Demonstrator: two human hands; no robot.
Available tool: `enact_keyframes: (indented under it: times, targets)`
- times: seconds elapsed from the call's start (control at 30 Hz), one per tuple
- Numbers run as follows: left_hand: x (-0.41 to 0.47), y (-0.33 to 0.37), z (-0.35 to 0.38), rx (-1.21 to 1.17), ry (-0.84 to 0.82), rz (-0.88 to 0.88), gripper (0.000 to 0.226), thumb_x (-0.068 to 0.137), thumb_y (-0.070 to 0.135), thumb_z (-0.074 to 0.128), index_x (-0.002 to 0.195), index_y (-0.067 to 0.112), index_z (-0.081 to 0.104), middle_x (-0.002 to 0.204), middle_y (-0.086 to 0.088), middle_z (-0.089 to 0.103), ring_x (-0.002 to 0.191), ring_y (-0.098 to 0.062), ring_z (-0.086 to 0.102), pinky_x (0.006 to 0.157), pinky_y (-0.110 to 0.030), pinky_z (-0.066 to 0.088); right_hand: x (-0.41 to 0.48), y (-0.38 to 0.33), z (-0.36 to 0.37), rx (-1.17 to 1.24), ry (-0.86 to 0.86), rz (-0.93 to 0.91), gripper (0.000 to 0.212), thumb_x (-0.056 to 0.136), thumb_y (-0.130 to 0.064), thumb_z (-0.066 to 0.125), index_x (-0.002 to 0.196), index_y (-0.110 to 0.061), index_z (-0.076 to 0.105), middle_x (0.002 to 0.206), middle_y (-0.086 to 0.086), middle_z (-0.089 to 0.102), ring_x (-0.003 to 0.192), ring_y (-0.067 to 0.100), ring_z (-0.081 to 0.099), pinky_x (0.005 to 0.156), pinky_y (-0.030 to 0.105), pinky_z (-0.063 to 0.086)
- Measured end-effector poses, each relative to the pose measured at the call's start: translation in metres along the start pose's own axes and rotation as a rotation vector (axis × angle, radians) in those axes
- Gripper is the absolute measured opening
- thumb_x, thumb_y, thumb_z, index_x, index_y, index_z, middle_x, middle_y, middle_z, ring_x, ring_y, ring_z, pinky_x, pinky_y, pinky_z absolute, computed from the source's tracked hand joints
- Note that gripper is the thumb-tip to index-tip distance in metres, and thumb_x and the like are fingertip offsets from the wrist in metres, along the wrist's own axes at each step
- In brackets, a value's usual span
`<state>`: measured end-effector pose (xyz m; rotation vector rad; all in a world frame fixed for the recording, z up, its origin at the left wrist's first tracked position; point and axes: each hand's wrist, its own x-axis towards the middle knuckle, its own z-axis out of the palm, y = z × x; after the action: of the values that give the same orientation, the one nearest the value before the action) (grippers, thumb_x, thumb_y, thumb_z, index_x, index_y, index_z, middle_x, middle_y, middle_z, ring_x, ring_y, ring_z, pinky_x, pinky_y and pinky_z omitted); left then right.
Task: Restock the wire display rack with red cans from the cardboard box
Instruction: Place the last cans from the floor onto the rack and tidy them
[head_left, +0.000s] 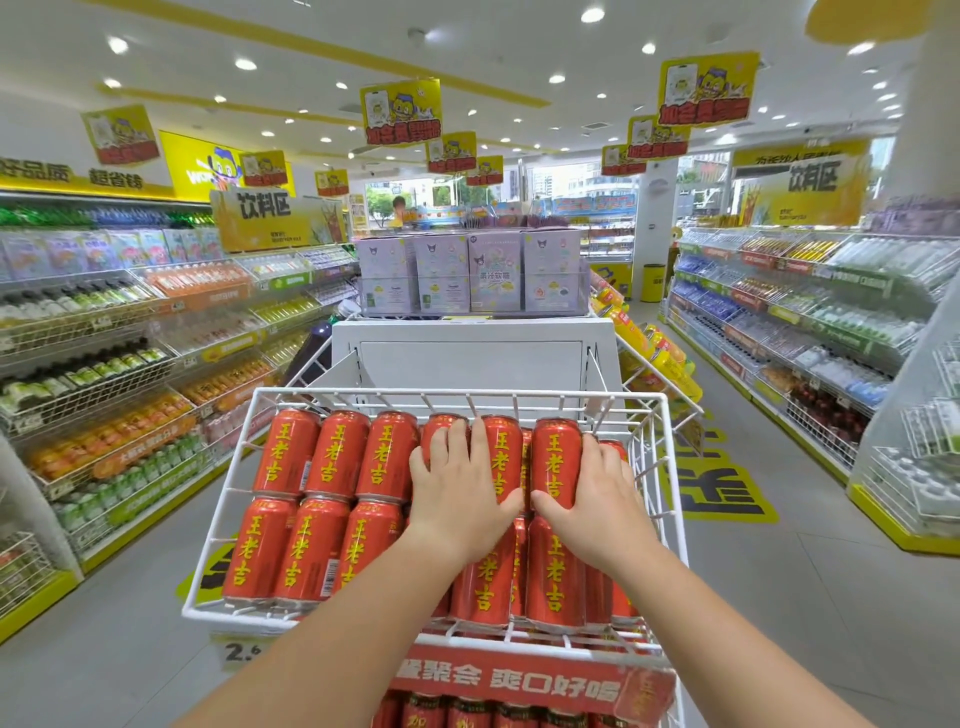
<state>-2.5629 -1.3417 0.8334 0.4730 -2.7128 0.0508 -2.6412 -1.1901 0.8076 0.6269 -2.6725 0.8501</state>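
Two rows of red cans (332, 499) lie on their sides in the tilted top basket of the white wire display rack (218, 499), each can's long axis running from the near rim up toward the far rim, top ends pointing away from the wearer and the yellow lettering facing up. Lying this way they nest side by side, and the slope probably feeds them toward the front rim. Left hand (457, 493) lies flat on the upper row right of centre, its fingers (452, 441) spread and pressing rather than closed around anything; right hand (597, 493) cups the side of a far-row can (556, 457), thumb in front, apparently nudging it left to close the gap. Whether it truly grips that can I cannot tell. No cardboard box shows; more cans sit on a lower tier behind a red banner (519, 686)
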Motion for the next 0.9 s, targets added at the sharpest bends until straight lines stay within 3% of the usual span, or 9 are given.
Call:
enact_keyframes:
  times: [0.17,0.37,0.57,0.7,0.9]
  targets:
    - [-0.023,-0.015,-0.011,0.028,-0.03,0.075,0.096,0.093,0.071,0.033,0.162,0.017,-0.007,0.171,-0.011,-0.002,0.156,-0.033,-0.004,0.123,-0.061,0.007,-0.023,-0.007,-0.014,-0.2,-0.003,-0.094,0.096,0.088,-0.07,0.042,0.159,-0.015,0.009,0.165,0.01,0.016,0.152,0.029,0.012,0.125,0.044,0.012]
    - [-0.062,-0.037,-0.035,0.066,-0.021,0.182,0.096,0.093,0.074,0.027,0.162,0.018,-0.009,0.17,-0.011,-0.007,0.156,-0.034,-0.01,0.122,-0.063,0.003,-0.07,-0.025,-0.035,-0.402,-0.033,-0.153,0.092,0.091,-0.073,0.028,0.161,-0.019,0.006,0.168,0.009,0.005,0.155,0.028,-0.001,0.125,0.047,0.003]
    - [-0.113,-0.061,-0.049,0.073,-0.068,0.278,0.098,0.093,0.074,0.029,0.161,0.016,-0.012,0.17,-0.011,-0.006,0.156,-0.036,-0.008,0.122,-0.064,0.003,-0.126,-0.043,-0.052,-0.547,-0.066,-0.154,0.089,0.091,-0.074,0.024,0.161,-0.021,0.005,0.168,0.01,0.005,0.154,0.029,0.0,0.125,0.047,0.003]
    - [-0.147,-0.068,-0.039,0.067,-0.047,0.338,0.101,0.085,0.078,0.015,0.161,0.016,-0.011,0.171,-0.011,-0.002,0.156,-0.035,-0.006,0.122,-0.063,0.006,-0.167,-0.048,-0.059,-0.593,-0.053,-0.138,0.091,0.088,-0.074,0.017,0.161,-0.021,0.006,0.168,0.011,0.006,0.154,0.03,0.001,0.124,0.047,0.005]
    - [-0.212,-0.06,-0.019,0.024,-0.107,0.352,0.099,0.091,0.077,0.023,0.161,0.018,-0.014,0.171,-0.011,-0.005,0.156,-0.034,-0.006,0.123,-0.062,0.003,-0.22,-0.031,-0.06,-0.561,-0.11,-0.141,0.087,0.093,-0.071,0.028,0.161,-0.023,0.001,0.168,0.01,-0.002,0.154,0.031,-0.004,0.124,0.048,0.004]
